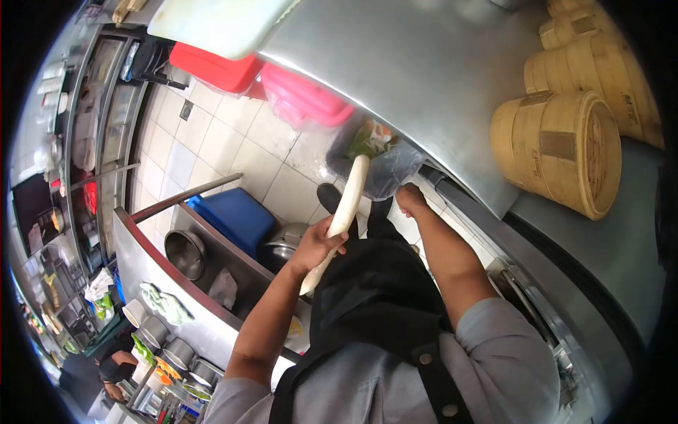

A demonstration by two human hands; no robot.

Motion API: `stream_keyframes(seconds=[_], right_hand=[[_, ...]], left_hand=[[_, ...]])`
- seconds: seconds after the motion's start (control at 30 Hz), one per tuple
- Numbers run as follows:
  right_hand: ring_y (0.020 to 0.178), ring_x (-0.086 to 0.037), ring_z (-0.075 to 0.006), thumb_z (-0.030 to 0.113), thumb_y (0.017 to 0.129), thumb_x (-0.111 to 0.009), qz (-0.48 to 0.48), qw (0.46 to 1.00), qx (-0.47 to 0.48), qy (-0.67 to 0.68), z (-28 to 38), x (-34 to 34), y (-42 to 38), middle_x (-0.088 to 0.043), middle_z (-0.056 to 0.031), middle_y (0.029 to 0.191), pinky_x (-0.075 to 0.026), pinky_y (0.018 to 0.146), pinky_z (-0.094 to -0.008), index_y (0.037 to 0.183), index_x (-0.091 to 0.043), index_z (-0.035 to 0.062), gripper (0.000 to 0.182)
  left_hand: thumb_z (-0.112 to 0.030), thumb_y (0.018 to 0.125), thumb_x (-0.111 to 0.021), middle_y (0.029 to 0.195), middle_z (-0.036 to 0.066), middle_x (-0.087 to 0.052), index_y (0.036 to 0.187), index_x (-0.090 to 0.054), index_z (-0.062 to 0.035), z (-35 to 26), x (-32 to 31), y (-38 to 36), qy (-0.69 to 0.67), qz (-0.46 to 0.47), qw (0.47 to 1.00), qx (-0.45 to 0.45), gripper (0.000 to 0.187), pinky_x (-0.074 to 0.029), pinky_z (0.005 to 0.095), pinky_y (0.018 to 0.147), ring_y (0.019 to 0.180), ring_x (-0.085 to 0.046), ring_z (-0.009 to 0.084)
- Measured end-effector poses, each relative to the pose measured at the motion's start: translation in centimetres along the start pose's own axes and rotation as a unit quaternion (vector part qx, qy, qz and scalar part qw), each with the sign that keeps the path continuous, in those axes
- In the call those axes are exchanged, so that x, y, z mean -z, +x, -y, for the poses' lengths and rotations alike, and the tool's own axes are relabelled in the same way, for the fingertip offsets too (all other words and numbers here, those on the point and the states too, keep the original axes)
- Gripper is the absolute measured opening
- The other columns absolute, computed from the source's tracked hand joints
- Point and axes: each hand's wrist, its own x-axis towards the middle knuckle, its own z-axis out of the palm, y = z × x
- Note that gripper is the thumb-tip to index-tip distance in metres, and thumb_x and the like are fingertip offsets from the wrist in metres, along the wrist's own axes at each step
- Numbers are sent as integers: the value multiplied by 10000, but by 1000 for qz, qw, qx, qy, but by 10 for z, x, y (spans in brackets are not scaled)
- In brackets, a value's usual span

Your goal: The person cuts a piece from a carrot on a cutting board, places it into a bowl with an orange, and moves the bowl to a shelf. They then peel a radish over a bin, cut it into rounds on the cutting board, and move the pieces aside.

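Observation:
A long white daikon radish (349,201) slants in front of my apron, held by my left hand (319,244) around its middle. Its upper end points at a clear plastic-lined bin (337,157) with green and orange scraps (374,140) inside. My right hand (409,200) is closed beside the bin's right edge, apart from the radish. What its fingers hold, if anything, is hidden.
A steel counter (395,63) lies ahead, with bamboo steamers (551,152) at right and a white cutting board (212,25) at left. Red (215,67) and pink tubs (307,95) stand below. At left are a steel shelf, bowl (185,254) and blue lid (236,219). Another person (116,367) stands lower left.

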Motion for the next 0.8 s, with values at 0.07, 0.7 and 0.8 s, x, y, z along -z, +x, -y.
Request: stream_keyframes(seconds=[0.07, 0.7, 0.8], right_hand=[[834, -716, -395, 287, 959, -439, -1, 999, 44, -20, -7, -1, 2, -718, -246, 966, -557, 800, -494, 1010, -701, -15, 403], [795, -652, -394, 317, 1011, -507, -189, 871, 447, -78, 33, -8, -143, -658, -167, 809, -516, 720, -498, 911, -577, 77, 268], [942, -648, -441, 464, 1049, -333, -145, 923, 339, -111, 39, 0, -91, -689, -236, 958, -487, 839, -557, 1009, -596, 73, 474]], left_hand=[[-189, 875, -734, 809, 21, -597, 1203, -566, -44, 6, 8, 2, 42, 1, 999, 6, 396, -500, 276, 569, 618, -590, 117], [7, 788, -660, 814, 8, -587, 1357, -515, -72, -11, -10, 8, 5, 22, 999, -38, 593, -451, 240, 511, 564, -544, 91], [17, 781, -653, 827, 11, -582, 1416, -491, -88, -4, -10, -1, 9, 30, 999, -28, 664, -442, 241, 513, 571, -539, 93]])
